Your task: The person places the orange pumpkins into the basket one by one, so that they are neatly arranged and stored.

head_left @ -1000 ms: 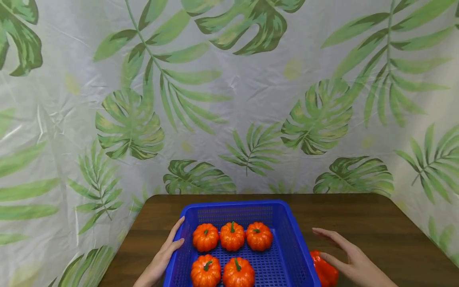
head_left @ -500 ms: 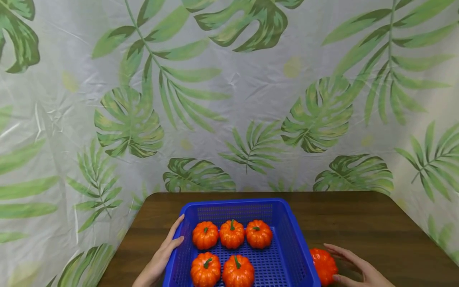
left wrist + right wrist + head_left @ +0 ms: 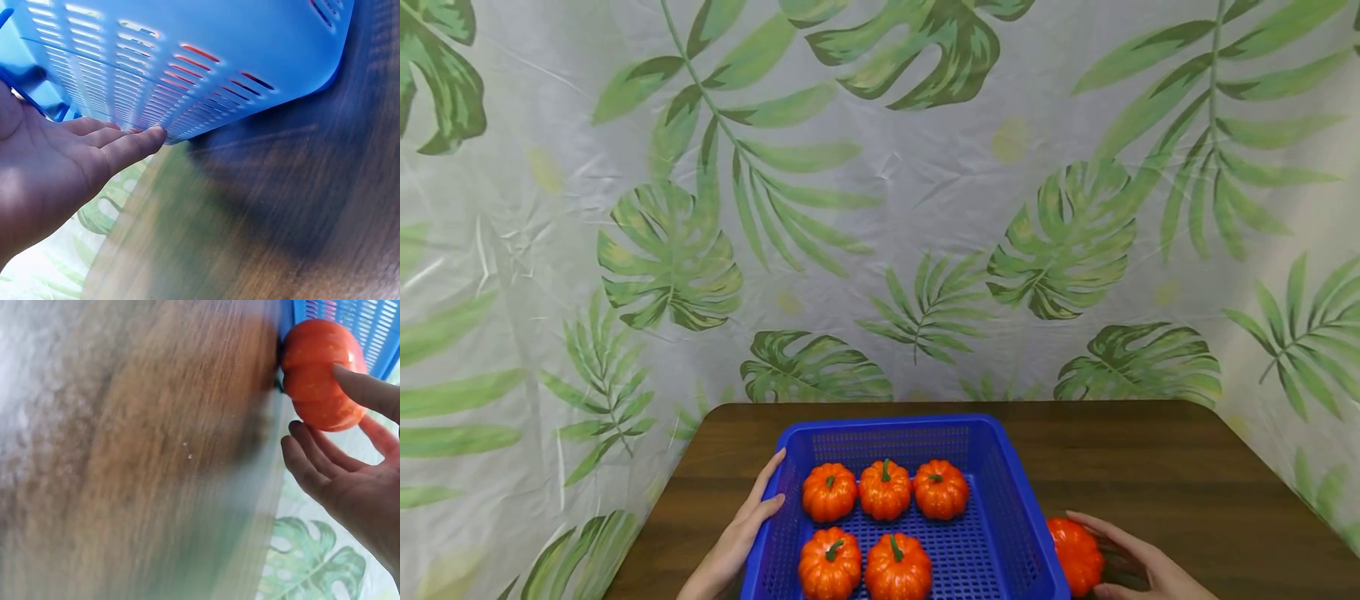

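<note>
A blue plastic basket (image 3: 1011, 475) stands on the table and holds several glossy orange toy pumpkins (image 3: 886, 492) with green stems. My left hand (image 3: 737, 533) lies along the basket's left side, thumb near the rim; the left wrist view shows its fingers (image 3: 134, 150) extended along the slotted wall. Just outside the right wall is another orange pumpkin (image 3: 325, 375), its stem turned toward the tabletop in the right wrist view. My right hand (image 3: 1150, 567) grips this pumpkin from the right, thumb on its near side and fingers bent around the far side.
The dark wooden table (image 3: 1165, 467) reaches back to a leaf-printed curtain (image 3: 940, 208). Inside the basket, three pumpkins line the back and two sit in front, with bare basket floor (image 3: 962, 550) at the front right.
My right hand has come down and closed around the pumpkin outside the basket, which has rolled over slightly. My left hand and the basket have stayed put.
</note>
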### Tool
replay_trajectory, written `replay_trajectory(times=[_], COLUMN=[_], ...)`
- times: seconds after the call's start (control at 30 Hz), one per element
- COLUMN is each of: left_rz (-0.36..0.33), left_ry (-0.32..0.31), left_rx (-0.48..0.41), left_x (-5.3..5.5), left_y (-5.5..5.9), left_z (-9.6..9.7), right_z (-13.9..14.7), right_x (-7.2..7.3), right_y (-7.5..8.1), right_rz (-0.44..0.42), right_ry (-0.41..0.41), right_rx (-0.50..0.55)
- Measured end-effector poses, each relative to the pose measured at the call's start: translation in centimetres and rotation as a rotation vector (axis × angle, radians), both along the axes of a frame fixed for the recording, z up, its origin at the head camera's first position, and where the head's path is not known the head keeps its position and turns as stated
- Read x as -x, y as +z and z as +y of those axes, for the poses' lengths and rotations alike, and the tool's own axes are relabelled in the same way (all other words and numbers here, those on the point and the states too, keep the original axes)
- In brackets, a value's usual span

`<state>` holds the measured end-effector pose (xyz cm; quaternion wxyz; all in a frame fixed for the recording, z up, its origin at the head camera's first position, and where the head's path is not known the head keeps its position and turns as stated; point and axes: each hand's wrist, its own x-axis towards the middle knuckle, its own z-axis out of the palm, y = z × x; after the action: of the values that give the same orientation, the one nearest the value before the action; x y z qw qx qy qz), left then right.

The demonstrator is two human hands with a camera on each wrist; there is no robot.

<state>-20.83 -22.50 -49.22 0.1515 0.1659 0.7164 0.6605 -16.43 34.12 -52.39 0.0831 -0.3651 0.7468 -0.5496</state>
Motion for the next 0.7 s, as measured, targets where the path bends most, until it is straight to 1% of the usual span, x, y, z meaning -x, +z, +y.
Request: replay_trajectory(times=[0.17, 0.33, 0.37, 0.47, 0.57, 0.63, 0.7], left_rz=[0.004, 0.004, 0.004, 0.002, 0.002, 0.004, 0.002], left_ry=[-0.004, 0.0, 0.0, 0.005, 0.011, 0.013, 0.013], left_rx=[0.002, 0.001, 0.001, 0.002, 0.004, 0.006, 0.005], left_x=[-0.1, -0.1, -0.1, -0.1, 0.0, 0.0, 0.0], left_y=[0.0, 0.0, 0.0, 0.0, 0.0, 0.0, 0.0], left_z=[0.1, 0.2, 0.2, 0.2, 0.1, 0.1, 0.2], right_z=[-0.1, -0.1, -0.1, 0.1, 0.3, 0.6, 1.7], right_x=[0.1, 0.2, 0.2, 0.0, -0.4, -0.6, -0.3], right_y=[-0.1, -0.5, -0.5, -0.3, 0.3, 0.5, -0.2], right_rz=[-0.021, -0.093, -0.11, -0.152, -0.199, -0.208, -0.172], right_ry=[0.0, 0.004, -0.007, -0.067, -0.15, -0.196, -0.239], right_rx=[0.003, 0.016, 0.01, -0.036, -0.099, -0.142, -0.2])
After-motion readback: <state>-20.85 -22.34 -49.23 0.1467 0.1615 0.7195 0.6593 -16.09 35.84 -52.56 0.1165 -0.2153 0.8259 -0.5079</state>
